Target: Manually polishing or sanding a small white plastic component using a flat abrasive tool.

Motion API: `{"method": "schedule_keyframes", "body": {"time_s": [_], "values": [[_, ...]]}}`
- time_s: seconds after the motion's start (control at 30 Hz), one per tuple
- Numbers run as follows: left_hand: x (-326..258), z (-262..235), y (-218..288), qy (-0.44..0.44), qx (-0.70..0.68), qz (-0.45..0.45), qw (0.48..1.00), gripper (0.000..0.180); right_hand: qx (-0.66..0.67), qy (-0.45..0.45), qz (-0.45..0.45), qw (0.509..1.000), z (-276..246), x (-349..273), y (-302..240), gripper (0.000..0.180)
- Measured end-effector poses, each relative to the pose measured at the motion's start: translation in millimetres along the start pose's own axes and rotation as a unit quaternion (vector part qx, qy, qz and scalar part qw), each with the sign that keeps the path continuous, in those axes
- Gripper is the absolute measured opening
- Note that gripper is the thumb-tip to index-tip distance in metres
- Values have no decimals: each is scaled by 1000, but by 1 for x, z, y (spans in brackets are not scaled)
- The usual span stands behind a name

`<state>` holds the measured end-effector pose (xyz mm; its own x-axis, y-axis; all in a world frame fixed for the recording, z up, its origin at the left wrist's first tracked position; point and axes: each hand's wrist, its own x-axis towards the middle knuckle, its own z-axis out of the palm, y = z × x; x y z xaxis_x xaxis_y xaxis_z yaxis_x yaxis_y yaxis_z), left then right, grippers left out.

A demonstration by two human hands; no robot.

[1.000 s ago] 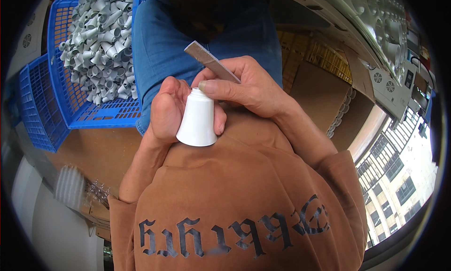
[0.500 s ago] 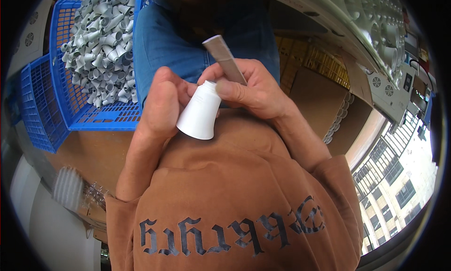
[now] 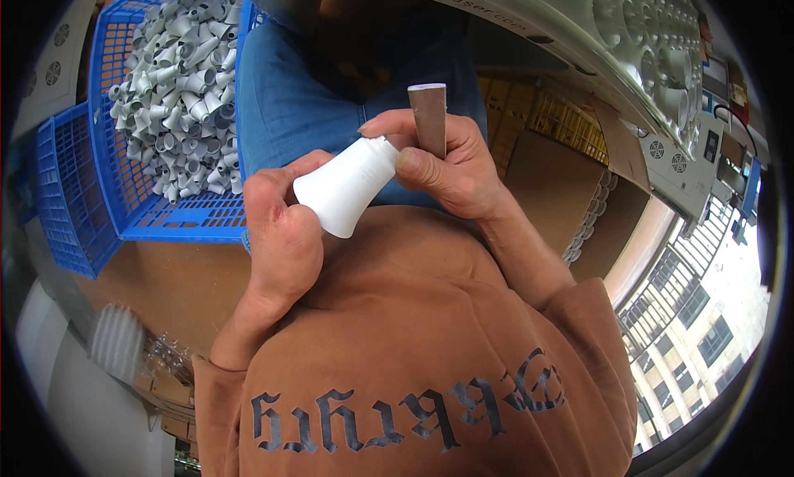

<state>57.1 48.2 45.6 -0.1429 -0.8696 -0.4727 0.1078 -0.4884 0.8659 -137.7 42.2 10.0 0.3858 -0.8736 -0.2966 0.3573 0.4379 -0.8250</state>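
Observation:
Between my hands, above my lap, is a white flared plastic cup-like part (image 3: 346,188), tilted with its wide end toward the lower left. My left hand (image 3: 283,229) is closed on its wide end; the fingertips are partly hidden behind it. At the narrow neck, the thumb and forefinger of my right hand (image 3: 447,164) touch the rim. The same right hand grips a flat greyish-brown strip (image 3: 428,117), like a sanding stick, which stands up out of the fist with its lower end hidden in the palm.
A blue plastic crate (image 3: 178,229) at the left holds many grey-white flared parts (image 3: 186,97). Another blue crate (image 3: 70,188) stands beside it. To the right are an open cardboard box (image 3: 546,196) and a clear moulded tray (image 3: 645,55) on a worktop.
The white part has tipped, its wide end swinging left and up. My left hand has shifted down and left around it. The strip has turned from slanted to nearly upright.

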Motion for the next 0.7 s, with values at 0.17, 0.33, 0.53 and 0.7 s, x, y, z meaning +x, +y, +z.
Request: {"method": "schedule_keyframes", "body": {"time_s": [0.17,0.33,0.53,0.7], "values": [[0,-8,-4,-51,52,-54,996,46,18,7,1,1000,1,3,-8,31],[2,-10,-15,-118,-8,-13,993,48,21,-10,15,1000,1,6,-10,30],[0,-8,-30,-39,-72,59,995,48,-127,45,-58,989,19,5,-5,28],[5,-11,-31,-112,-132,39,984,55,57,49,-44,996,17,5,-3,32]]}}
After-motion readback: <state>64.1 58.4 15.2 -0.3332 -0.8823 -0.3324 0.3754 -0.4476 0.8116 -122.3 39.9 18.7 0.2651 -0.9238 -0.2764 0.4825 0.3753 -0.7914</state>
